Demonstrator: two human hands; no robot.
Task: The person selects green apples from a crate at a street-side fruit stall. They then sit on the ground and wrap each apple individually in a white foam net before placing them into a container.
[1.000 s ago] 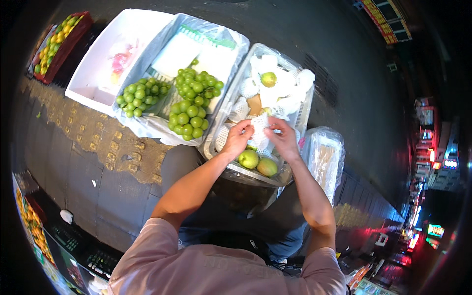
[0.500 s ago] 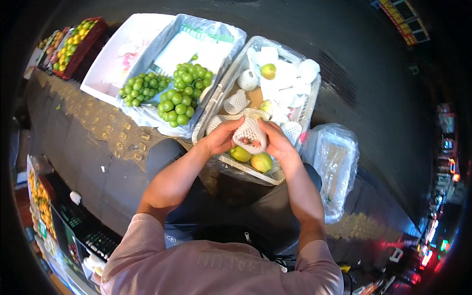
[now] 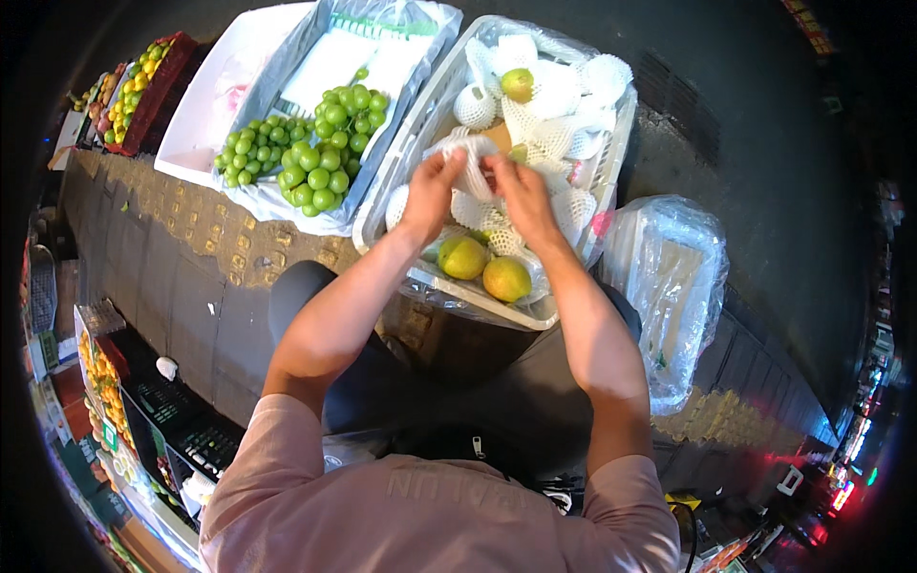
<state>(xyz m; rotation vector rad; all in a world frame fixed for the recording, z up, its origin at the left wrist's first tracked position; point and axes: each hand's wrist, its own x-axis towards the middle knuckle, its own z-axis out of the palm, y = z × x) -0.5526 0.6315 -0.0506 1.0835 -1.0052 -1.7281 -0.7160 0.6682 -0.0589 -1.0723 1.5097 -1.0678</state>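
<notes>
Two hands' grip [image 3: 430, 196] [image 3: 523, 199] pinches foam netting [image 3: 475, 175] above a crate [image 3: 416, 143] amid dark street paving [image 3: 162, 277].

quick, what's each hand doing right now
Left hand: closed on the white foam net.
Right hand: closed on the same net's right side.

The person wore a dusty-pink T-shirt [image 3: 411, 530] whose loose short sleeves [image 3: 611, 497] ended above the elbows, with raised lettering [image 3: 468, 484] in nearly the same pink running across the chest. Below it came dark grey trousers [image 3: 521, 401], plain over the thighs and rounded at the knees, and on the left side near the shirt's hem sat a small, pale round mark [image 3: 331, 461]. At the waist a small silvery zip pull [image 3: 478, 446] stood out against black fabric [image 3: 435, 456], while the left hand [image 3: 430, 199] and right hand [image 3: 525, 201] were bare.
</notes>
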